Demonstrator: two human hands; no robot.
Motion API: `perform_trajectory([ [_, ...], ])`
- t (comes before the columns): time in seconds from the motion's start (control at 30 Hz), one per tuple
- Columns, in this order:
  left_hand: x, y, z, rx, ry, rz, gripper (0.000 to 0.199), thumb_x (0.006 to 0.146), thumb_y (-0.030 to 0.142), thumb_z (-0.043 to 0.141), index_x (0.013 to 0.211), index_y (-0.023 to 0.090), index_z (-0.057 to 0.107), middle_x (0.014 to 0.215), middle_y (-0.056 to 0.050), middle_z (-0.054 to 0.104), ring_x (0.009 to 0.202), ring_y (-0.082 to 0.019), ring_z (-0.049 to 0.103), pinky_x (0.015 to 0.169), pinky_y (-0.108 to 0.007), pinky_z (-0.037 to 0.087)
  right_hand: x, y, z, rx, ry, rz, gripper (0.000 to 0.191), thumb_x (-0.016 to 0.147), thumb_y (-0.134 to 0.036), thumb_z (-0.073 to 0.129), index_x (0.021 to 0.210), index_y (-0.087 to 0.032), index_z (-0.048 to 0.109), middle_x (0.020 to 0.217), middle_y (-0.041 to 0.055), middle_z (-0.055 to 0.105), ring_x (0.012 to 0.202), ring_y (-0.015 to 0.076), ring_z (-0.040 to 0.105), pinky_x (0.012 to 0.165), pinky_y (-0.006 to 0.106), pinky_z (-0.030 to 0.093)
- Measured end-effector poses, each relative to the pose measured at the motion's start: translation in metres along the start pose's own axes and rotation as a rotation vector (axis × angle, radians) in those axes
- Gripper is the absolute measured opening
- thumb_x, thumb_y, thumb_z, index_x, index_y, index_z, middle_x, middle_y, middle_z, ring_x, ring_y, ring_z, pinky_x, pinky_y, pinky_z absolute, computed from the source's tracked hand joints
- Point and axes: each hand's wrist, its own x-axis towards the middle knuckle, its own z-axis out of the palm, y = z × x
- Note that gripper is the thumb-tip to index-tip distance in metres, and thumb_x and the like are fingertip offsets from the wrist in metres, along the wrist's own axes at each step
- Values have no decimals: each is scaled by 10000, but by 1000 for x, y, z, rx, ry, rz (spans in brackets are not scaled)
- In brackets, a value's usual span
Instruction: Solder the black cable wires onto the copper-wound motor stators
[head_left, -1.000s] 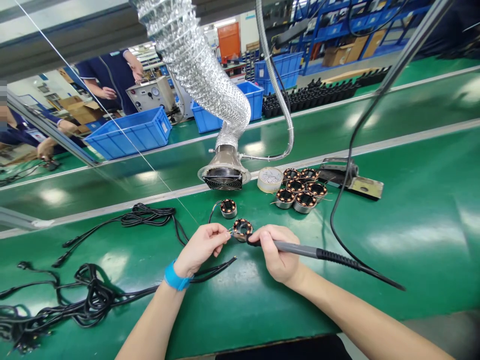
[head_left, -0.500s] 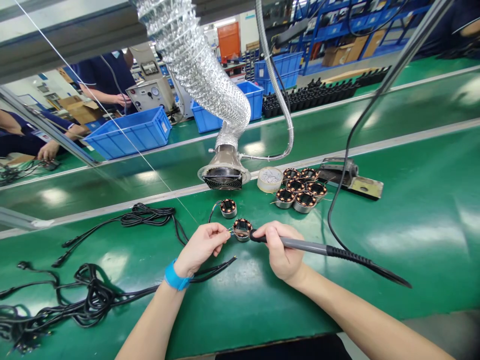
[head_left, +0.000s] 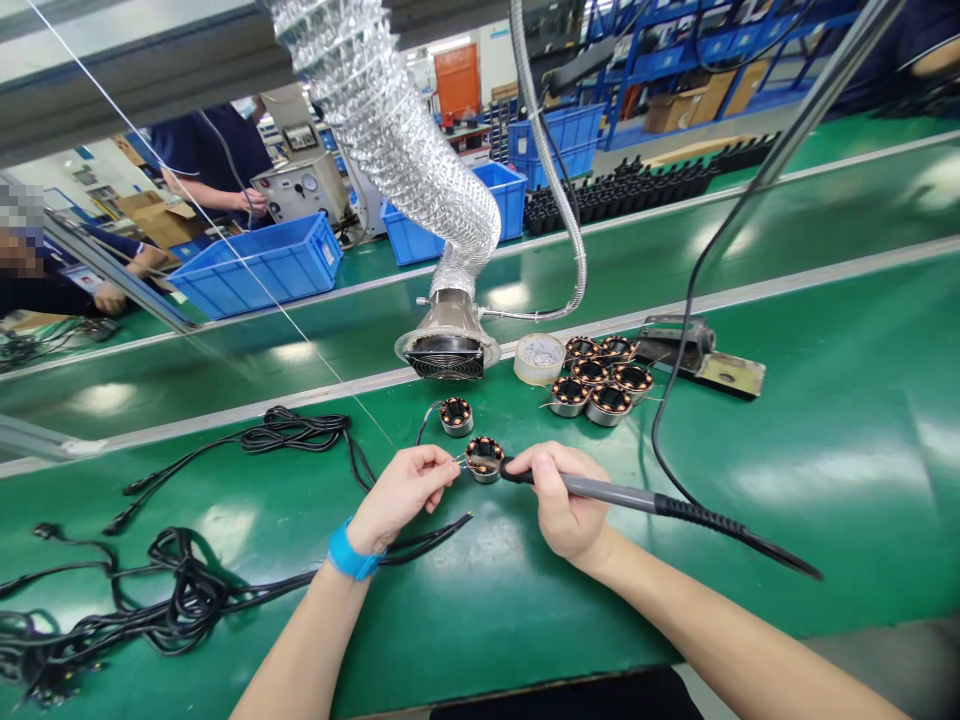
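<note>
My right hand (head_left: 568, 500) is wrapped round the grey handle of a soldering iron (head_left: 611, 491), whose tip reaches left across a motor stator (head_left: 484, 461). The stator is a round metal ring with copper coils, lying on the green bench. At its left side, my left hand (head_left: 414, 487), with a blue band on the wrist, pinches thin wires (head_left: 459, 461) between thumb and forefinger. Whether the tip touches the wires is too small to tell. Just behind stands a second stator (head_left: 456, 417) with a wire leading off it. Stripped ends of black cables (head_left: 442, 532) lie below my left hand.
A fume extractor hood (head_left: 448, 340) hangs behind the stators. Farther right are a round white tub (head_left: 540, 358), several grouped stators (head_left: 591, 372) and an iron stand (head_left: 701, 355). Black cable bundles (head_left: 187, 590) cover the left. Co-workers and a blue crate (head_left: 259, 270) are across the bench.
My hands, the soldering iron and the stator look almost unmoved. At the far left, a co-worker has leaned further into view and their hand has shifted.
</note>
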Motion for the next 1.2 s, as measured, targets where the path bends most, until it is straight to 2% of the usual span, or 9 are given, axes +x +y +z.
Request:
perform_trajectory([
  [0.17, 0, 1, -1, -22, -10, -1, 330, 753, 455, 719, 749, 144, 609, 559, 49, 494, 465, -70, 418, 465, -203, 321, 1, 0, 0, -6, 7, 0, 348, 974, -243, 422, 732, -220, 671, 644, -3, 683, 551, 143, 635, 589, 287, 546],
  [0.3, 2, -1, -7, -69, -65, -5, 332, 683, 391, 794, 802, 141, 612, 659, 40, 531, 492, -59, 431, 478, -205, 341, 1, 0, -1, -7, 10, -17, 338, 974, -225, 422, 744, -220, 670, 647, -8, 681, 550, 136, 632, 580, 278, 537],
  [0.4, 3, -3, -11, -85, -83, -15, 339, 675, 374, 804, 819, 144, 602, 660, 45, 531, 485, -58, 439, 483, -210, 339, 1, 0, -1, -4, 11, -26, 329, 970, -217, 428, 749, -220, 672, 655, -10, 684, 555, 134, 635, 586, 275, 536],
  [0.6, 3, -2, 0, -45, -23, -43, 377, 701, 464, 781, 741, 141, 590, 555, 84, 391, 461, -41, 263, 435, -210, 149, 2, -1, -2, -18, 17, -28, 328, 965, -223, 427, 743, -218, 669, 656, -10, 686, 557, 132, 639, 597, 272, 539],
  [0.67, 3, -1, 5, 13, 6, -21, 398, 726, 497, 754, 732, 119, 628, 551, 74, 390, 480, -47, 248, 437, -219, 135, 2, -1, -2, -14, 15, -42, 318, 963, -214, 430, 748, -216, 664, 657, -16, 688, 556, 124, 636, 597, 262, 534],
  [0.8, 2, -2, 1, -1, -27, -35, 402, 763, 507, 719, 798, 112, 659, 544, 74, 398, 454, -46, 267, 428, -214, 155, 2, -1, -2, -37, 8, -37, 324, 965, -210, 424, 750, -213, 667, 657, -9, 686, 557, 128, 635, 596, 267, 531],
  [0.93, 2, -2, -11, -63, -54, -15, 331, 774, 445, 718, 754, 128, 625, 580, 41, 505, 451, -58, 394, 447, -208, 285, 3, -1, -2, -33, 8, -44, 323, 959, -196, 429, 745, -203, 670, 665, -14, 689, 561, 121, 636, 590, 254, 523],
  [1.1, 5, -3, -5, -117, 35, -28, 332, 733, 427, 759, 746, 119, 638, 537, 71, 425, 441, -34, 264, 428, -203, 143, 3, -1, -1, -24, 18, -61, 303, 947, -160, 442, 746, -195, 667, 671, -28, 689, 573, 105, 638, 605, 231, 510],
  [1.2, 5, -5, 4, -94, 127, 3, 381, 710, 463, 776, 789, 100, 690, 499, 85, 372, 451, -41, 219, 434, -220, 116, 2, 0, -1, -21, 14, -64, 283, 940, -146, 451, 763, -198, 665, 683, -38, 687, 583, 92, 636, 613, 218, 502],
])
